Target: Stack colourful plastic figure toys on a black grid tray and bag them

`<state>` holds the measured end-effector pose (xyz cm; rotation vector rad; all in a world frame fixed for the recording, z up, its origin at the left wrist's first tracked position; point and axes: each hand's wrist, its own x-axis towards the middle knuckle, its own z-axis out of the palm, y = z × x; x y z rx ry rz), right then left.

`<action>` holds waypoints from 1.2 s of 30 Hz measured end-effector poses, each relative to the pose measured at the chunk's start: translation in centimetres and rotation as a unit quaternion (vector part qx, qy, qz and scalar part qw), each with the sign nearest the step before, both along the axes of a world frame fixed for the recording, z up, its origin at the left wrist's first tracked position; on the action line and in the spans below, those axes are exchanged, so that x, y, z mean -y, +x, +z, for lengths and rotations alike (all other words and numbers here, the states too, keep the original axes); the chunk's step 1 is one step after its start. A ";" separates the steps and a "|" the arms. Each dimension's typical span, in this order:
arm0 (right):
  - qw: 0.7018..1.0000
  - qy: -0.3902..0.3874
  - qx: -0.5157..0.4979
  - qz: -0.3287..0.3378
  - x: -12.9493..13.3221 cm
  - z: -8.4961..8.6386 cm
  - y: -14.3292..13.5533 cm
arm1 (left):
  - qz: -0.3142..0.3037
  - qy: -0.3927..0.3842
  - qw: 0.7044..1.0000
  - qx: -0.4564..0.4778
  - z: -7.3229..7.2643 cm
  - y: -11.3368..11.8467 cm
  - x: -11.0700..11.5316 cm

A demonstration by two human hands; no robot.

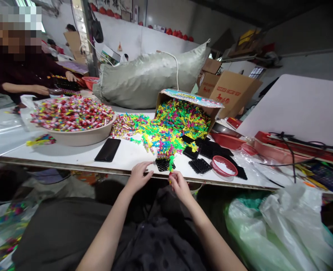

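My right hand [180,185] pinches a small plastic piece with a green top [171,162] and a yellow and red lower end, held upright at the table's front edge. Its exact kind is too small to tell. Just left of it, my left hand [139,176] rests at the edge, thumb and fingers apart, holding nothing I can see. Between and beyond the hands lies a black perforated tray [162,165] with several small pieces standing along its far side. Behind it spreads a loose pile of green, yellow, blue and pink plastic pieces [166,137], spilling from a tipped cardboard box [208,109].
A wide basin [78,138] heaped with red and white pieces stands left, near a black phone [107,149]. Right are more black trays [199,166] and a red basket [224,174] with white contents. A big sack [143,81] lies behind. Another person [22,71] works at far left.
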<state>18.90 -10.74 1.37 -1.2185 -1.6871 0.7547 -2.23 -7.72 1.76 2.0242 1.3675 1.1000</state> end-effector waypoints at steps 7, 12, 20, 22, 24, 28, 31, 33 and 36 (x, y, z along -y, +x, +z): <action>0.990 -0.019 -0.122 -0.069 -1.0 -0.1 3.0 | 0.003 0.033 0.987 -0.159 -2.8 6.5 0.1; 0.972 -0.046 -0.164 -0.160 -2.3 -0.1 3.6 | 0.015 0.036 0.986 -0.163 -4.0 9.6 1.2; 0.957 0.055 -0.160 -0.235 -5.3 -0.9 2.4 | 0.052 0.071 0.982 -0.169 -6.3 10.3 0.7; 0.953 0.064 -0.175 -0.238 -6.1 -1.1 1.9 | 0.055 0.078 0.981 -0.168 -6.8 10.3 0.5; 0.952 0.055 -0.163 -0.251 -6.7 -1.3 1.5 | 0.051 0.077 0.982 -0.166 -7.3 10.2 0.2; 0.946 0.060 -0.102 -0.302 -7.8 -1.9 1.0 | 0.036 0.077 0.982 -0.170 -8.1 9.9 -0.3; 0.946 0.055 -0.067 -0.313 -8.3 -2.4 0.7 | 0.034 0.093 0.980 -0.175 -8.7 9.8 -0.7; 0.947 0.044 -0.043 -0.315 -8.5 -2.5 0.5 | 0.037 0.113 0.977 -0.178 -9.1 9.8 -0.9; 0.944 0.031 -0.014 -0.329 -8.7 -2.5 0.2 | 0.060 0.153 0.970 -0.179 -9.7 9.9 -1.1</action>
